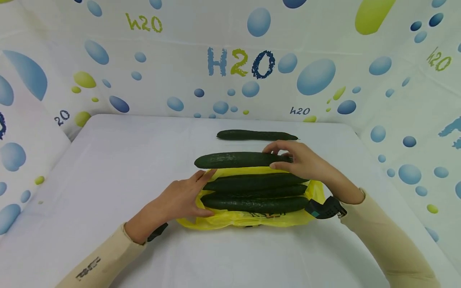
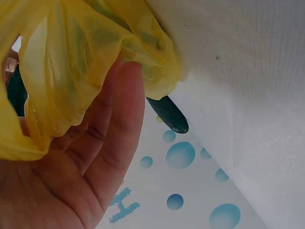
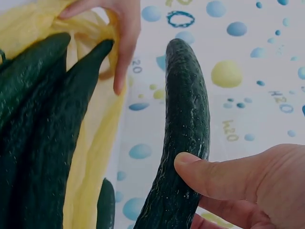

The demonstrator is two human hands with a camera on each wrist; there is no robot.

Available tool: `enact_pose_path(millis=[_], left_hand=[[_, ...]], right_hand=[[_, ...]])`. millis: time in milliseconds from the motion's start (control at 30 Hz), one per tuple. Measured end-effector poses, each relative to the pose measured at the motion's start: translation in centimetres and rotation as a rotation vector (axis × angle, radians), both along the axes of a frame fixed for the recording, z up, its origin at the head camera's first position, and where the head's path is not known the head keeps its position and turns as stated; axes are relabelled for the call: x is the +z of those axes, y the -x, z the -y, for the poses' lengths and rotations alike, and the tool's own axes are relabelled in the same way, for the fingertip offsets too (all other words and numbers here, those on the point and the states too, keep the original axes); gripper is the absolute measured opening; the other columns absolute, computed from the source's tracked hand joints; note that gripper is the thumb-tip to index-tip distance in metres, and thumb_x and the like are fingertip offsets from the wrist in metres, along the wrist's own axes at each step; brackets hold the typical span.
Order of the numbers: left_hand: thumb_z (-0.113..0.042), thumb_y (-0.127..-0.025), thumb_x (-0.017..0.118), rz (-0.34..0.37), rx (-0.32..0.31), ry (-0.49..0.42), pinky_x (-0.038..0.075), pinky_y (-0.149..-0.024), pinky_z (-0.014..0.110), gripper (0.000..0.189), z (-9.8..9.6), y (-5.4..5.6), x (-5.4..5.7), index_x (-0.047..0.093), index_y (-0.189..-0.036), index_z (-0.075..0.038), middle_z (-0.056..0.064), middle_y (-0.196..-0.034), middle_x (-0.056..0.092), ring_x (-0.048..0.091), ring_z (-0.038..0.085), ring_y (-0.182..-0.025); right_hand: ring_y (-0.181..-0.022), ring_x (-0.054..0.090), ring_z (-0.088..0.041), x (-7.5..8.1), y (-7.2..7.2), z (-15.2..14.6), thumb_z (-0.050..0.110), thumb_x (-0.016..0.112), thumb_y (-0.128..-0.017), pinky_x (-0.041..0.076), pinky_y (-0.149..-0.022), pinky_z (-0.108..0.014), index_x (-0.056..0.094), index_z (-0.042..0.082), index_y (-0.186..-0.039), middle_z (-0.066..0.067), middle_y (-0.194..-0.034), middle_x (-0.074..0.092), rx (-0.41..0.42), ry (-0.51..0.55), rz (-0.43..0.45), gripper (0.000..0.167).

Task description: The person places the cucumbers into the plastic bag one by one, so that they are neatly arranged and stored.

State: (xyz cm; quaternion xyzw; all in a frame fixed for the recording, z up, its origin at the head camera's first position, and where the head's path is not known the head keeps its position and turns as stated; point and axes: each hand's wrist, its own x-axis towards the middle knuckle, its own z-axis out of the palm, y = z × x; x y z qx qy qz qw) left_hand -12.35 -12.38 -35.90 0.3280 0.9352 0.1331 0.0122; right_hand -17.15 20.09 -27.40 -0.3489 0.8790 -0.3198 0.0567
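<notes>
My right hand [image 1: 300, 162] grips a long dark green cucumber [image 1: 230, 160] near its right end, holding it above the far rim of a yellow plastic bag [image 1: 230, 220]. In the right wrist view the thumb [image 3: 205, 171] presses on its bumpy skin. Several cucumbers [image 1: 252, 205] lie side by side in the bag. My left hand [image 1: 180, 198] spreads at the bag's left end, thumb at the near side and fingers toward the far rim. In the left wrist view its fairly straight fingers [image 2: 121, 129] touch the crinkled plastic.
Beyond the bag another cucumber [image 1: 257, 135] lies on the white-covered table [image 1: 144, 140]. A white backdrop [image 1: 180, 60] with blue and green drops and H2O lettering rises behind and at both sides. Dark straps sit on both wrists.
</notes>
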Motion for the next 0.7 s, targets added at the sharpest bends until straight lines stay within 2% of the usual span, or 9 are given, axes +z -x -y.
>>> enact_pose_path(millis=[133,233,300,367,400,467,533,600,700], left_hand=[[-0.053,-0.073,0.081,0.003,0.009,-0.009,0.048,-0.052,0.028,0.094,0.0,0.0,-0.1,0.041,-0.142,-0.003,0.021,-0.125,0.057,0.060,0.017,-0.060],[-0.051,-0.072,0.082,-0.016,-0.002,-0.041,0.049,-0.053,0.029,0.092,0.0,-0.1,-0.3,0.041,-0.141,-0.006,0.010,-0.097,0.064,0.060,0.017,-0.061],[-0.050,-0.072,0.083,-0.023,-0.011,-0.077,0.048,-0.054,0.028,0.092,0.2,-0.2,-0.4,0.040,-0.142,-0.008,0.003,-0.081,0.062,0.057,0.014,-0.059],[-0.048,-0.071,0.084,-0.029,-0.023,-0.114,0.049,-0.055,0.027,0.091,0.3,-0.2,-0.5,0.041,-0.140,-0.008,-0.001,-0.076,0.062,0.056,0.012,-0.060],[-0.047,-0.071,0.085,-0.021,-0.029,-0.135,0.049,-0.057,0.027,0.089,0.3,-0.2,-0.5,0.041,-0.139,-0.008,-0.002,-0.079,0.063,0.057,0.011,-0.061],[-0.045,-0.071,0.085,-0.016,-0.046,-0.167,0.051,-0.060,0.027,0.090,0.4,-0.2,-0.5,0.041,-0.140,-0.007,0.002,-0.100,0.065,0.060,0.012,-0.066],[-0.044,-0.072,0.085,-0.004,-0.057,-0.169,0.052,-0.062,0.028,0.094,0.4,-0.2,-0.5,0.038,-0.144,-0.005,0.008,-0.118,0.060,0.061,0.013,-0.070],[-0.045,-0.074,0.083,0.017,-0.058,-0.154,0.052,-0.062,0.029,0.098,0.4,-0.1,-0.5,0.034,-0.149,-0.005,0.011,-0.126,0.054,0.060,0.013,-0.071],[-0.049,-0.077,0.080,0.029,-0.054,-0.123,0.051,-0.062,0.030,0.101,0.4,0.1,-0.5,0.029,-0.152,-0.004,0.013,-0.127,0.051,0.059,0.014,-0.071]], right_hand=[[-0.102,0.056,-0.026,-0.1,-0.9,-0.1,0.002,0.069,-0.089,0.050,-0.088,-0.052,0.061,0.000,-0.122,-0.013,-0.118,0.064,0.020,0.029,-0.004,0.034],[-0.101,0.056,-0.023,-0.2,-1.5,0.0,0.002,0.070,-0.087,0.050,-0.089,-0.051,0.061,0.001,-0.122,-0.011,-0.117,0.065,0.031,0.037,-0.011,0.036],[-0.101,0.056,-0.022,-0.2,-1.9,0.1,0.001,0.070,-0.087,0.050,-0.089,-0.050,0.061,0.002,-0.122,-0.010,-0.117,0.065,0.042,0.043,-0.017,0.036],[-0.101,0.056,-0.021,-0.3,-2.4,0.2,0.001,0.070,-0.087,0.050,-0.089,-0.048,0.061,0.002,-0.122,-0.009,-0.117,0.066,0.055,0.052,-0.027,0.035],[-0.101,0.056,-0.020,-0.4,-2.7,0.2,0.001,0.070,-0.088,0.051,-0.088,-0.047,0.062,0.002,-0.121,-0.008,-0.117,0.066,0.061,0.056,-0.031,0.035],[-0.102,0.057,-0.019,-0.6,-3.2,0.3,0.002,0.069,-0.088,0.051,-0.087,-0.043,0.061,0.003,-0.122,-0.008,-0.117,0.065,0.076,0.064,-0.042,0.034],[-0.104,0.058,-0.018,-0.8,-3.6,0.4,0.002,0.069,-0.088,0.051,-0.088,-0.041,0.062,0.004,-0.121,-0.007,-0.118,0.065,0.084,0.070,-0.051,0.034],[-0.105,0.059,-0.018,-1.1,-4.1,0.4,0.003,0.069,-0.089,0.050,-0.089,-0.039,0.062,0.004,-0.122,-0.006,-0.118,0.065,0.088,0.073,-0.056,0.034],[-0.106,0.059,-0.017,-1.4,-4.7,0.4,0.004,0.070,-0.088,0.049,-0.089,-0.036,0.062,0.006,-0.122,-0.005,-0.119,0.065,0.087,0.071,-0.059,0.034]])
